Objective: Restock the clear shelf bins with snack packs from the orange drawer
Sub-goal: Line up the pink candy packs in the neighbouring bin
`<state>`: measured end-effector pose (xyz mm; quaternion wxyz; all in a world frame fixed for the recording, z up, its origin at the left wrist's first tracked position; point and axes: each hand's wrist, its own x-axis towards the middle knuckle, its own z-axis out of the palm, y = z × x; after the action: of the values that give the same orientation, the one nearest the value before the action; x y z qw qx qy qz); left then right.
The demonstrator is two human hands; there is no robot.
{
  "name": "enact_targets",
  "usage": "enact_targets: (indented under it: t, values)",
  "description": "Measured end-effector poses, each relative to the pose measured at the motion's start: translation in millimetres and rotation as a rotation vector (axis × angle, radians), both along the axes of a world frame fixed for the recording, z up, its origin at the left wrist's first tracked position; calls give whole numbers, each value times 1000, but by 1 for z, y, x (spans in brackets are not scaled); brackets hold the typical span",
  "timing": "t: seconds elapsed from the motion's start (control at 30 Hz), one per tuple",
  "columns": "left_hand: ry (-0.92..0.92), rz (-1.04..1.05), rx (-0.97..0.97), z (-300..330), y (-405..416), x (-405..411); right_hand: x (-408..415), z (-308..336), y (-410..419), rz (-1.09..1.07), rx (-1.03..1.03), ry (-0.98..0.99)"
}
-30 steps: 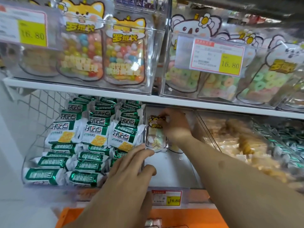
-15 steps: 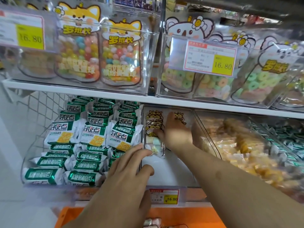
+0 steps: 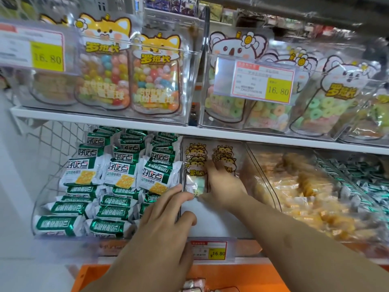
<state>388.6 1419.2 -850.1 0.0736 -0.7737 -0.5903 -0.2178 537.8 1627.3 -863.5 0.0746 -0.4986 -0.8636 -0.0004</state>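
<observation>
Standing two rows of cat-print snack packs upright at the back of the middle clear bin, your right hand now presses them there, fingers extended; your left hand rests spread against the bin's wall, steadying the front pack.

Bright, even light falls from above, with soft shadows under the upper shelf. Glare streaks the clear bin fronts above the hands, washing out the price tag up left of the left hand. The wide lens bends the shelf line and stretches the edges. Orange snacks right of the right hand are smeared by blur; that hand's fingertips are soft too. The green packs read sharp.
</observation>
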Motion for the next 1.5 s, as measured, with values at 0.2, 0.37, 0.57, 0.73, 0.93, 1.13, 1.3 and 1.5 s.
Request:
enact_targets:
  t: [0.2, 0.37, 0.57, 0.73, 0.93, 1.13, 1.3, 1.5]
  values:
    - [-15, -8, 6, -3, 2, -2, -13, -1, 5, -112, 127, -33]
    - [-18, 5, -9, -5, 3, -1, -21, -2, 9, -146, 173, -84]
    - [-19, 10, -13, -4, 1, 0, -11, 3, 4, -109, 74, 9]
    - [-27, 13, -14, -3, -1, 0, 0, 7, -3, -104, -74, 174]
    - [-11, 25, -8, -3, -1, -1, 13, 7, -15, -303, -290, 328]
    - [-10, 10, -10, -2, -2, -2, 16, 11, -26, -361, -443, 461]
    - [-16, 9, -17, -2, -1, -2, 14, 14, -31, -382, -473, 567]
    - [-14, 9, -26, -2, -1, -3, 14, 16, -32, -387, -455, 522]
